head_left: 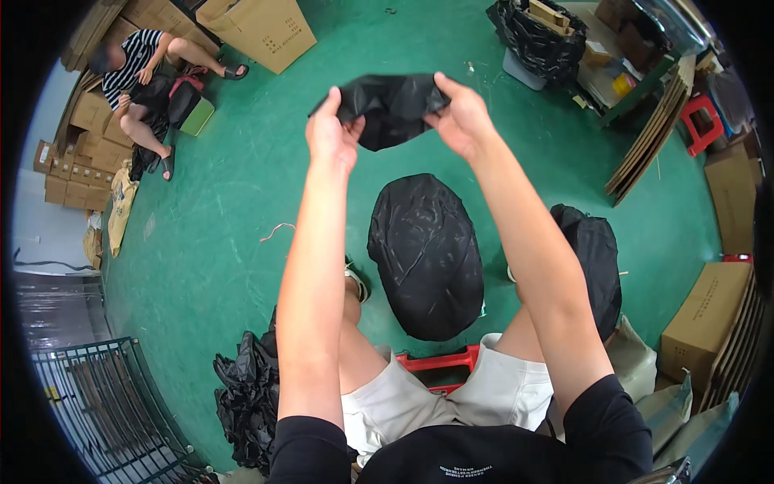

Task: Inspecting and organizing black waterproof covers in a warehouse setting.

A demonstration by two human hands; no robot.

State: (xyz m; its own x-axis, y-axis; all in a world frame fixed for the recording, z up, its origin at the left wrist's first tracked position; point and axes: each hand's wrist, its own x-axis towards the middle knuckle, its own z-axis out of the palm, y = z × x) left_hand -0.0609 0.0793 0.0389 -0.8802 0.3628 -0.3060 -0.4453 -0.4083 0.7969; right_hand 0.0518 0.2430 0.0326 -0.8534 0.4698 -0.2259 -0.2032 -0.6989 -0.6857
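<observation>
My left hand (332, 139) and my right hand (461, 117) are stretched out in front of me. Between them they hold up a black pouch-like fabric cover (389, 109), each pinching one of its ends. Its middle sags down in folds. Below it, between my legs, a large rounded black-covered bundle (427, 254) sits on the floor, apart from both hands. Whatever lies under its wrinkled black covering is hidden.
Crumpled black sheeting (248, 399) lies by my left leg, another black bundle (592, 266) by my right. A red stool (439, 363) is under me. Cartons (266, 32), a shelf (621, 77) and a metal rack (113, 403) stand around. A seated person (145, 73) is far left.
</observation>
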